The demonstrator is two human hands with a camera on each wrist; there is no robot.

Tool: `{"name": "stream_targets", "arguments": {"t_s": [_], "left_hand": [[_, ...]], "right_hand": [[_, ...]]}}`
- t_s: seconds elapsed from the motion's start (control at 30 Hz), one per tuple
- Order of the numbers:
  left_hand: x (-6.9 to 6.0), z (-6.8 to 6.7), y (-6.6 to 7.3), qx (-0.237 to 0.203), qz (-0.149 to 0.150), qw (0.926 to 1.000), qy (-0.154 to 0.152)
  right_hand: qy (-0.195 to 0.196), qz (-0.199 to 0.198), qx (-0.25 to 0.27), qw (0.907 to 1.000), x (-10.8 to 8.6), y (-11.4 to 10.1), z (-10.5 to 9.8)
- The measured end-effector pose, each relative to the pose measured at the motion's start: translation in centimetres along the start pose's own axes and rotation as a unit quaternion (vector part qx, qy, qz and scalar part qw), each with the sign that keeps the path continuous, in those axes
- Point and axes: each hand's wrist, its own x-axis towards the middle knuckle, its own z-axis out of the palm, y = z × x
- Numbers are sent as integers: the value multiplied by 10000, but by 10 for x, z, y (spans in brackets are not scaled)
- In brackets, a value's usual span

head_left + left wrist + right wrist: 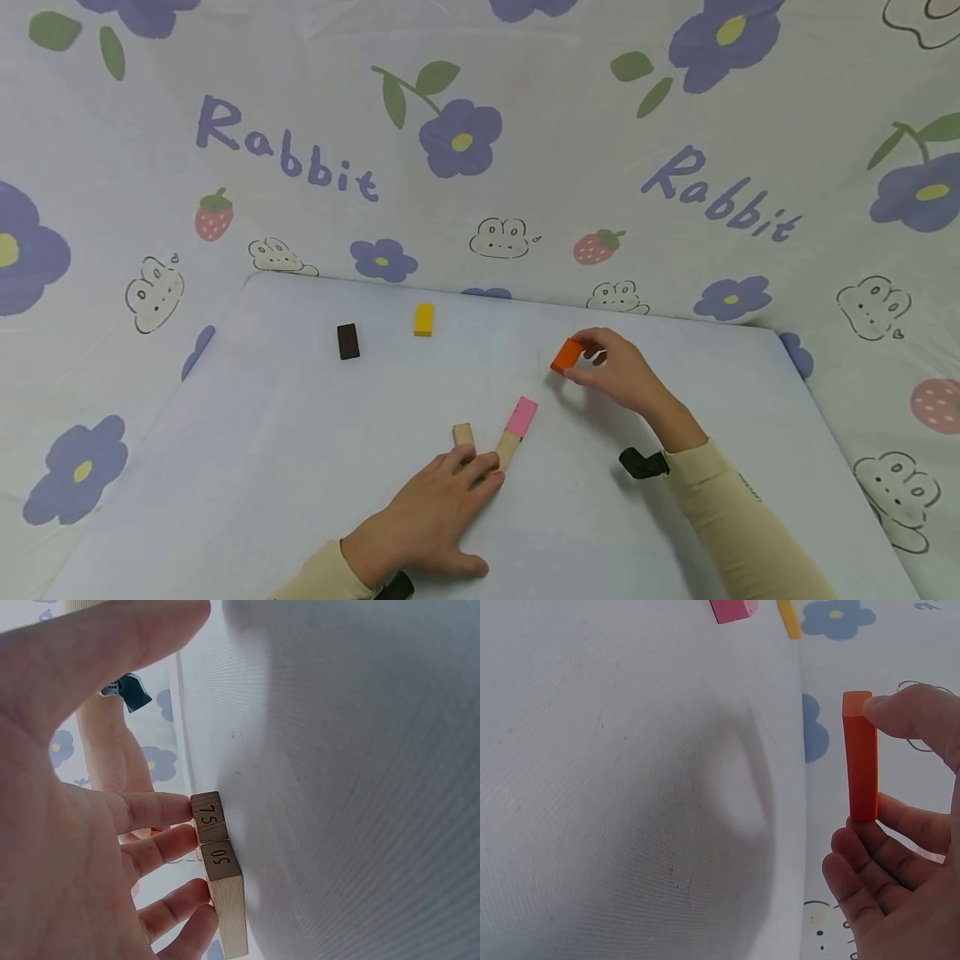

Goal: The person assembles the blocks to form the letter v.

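Observation:
My right hand [618, 371] pinches an orange block [567, 356] between thumb and fingers, held above the table; the right wrist view shows the orange block [861, 757] end to end between them. My left hand [442, 508] rests on the table with spread fingers touching two plain wooden blocks. In the left wrist view the fingertips meet one wooden block [209, 817] marked 75 and another wooden block [227, 900] marked 50. A pink block [522, 417] lies end to end with the right-hand wooden block [507, 450]. The fingers partly hide both wooden blocks.
Toward the back left of the white table [247, 433] lie a dark brown block [348, 342] and a yellow block [424, 320]. Behind the table hangs a patterned cloth [555, 167] with flowers and rabbits.

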Motion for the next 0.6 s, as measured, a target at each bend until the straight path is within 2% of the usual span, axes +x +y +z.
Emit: {"name": "stream_targets", "arguments": {"t_s": [0.6], "left_hand": [[1,2,2,17,-16,10000,-41]], "right_hand": [[-81,-152,-49,9998,-3,-2,7]]}}
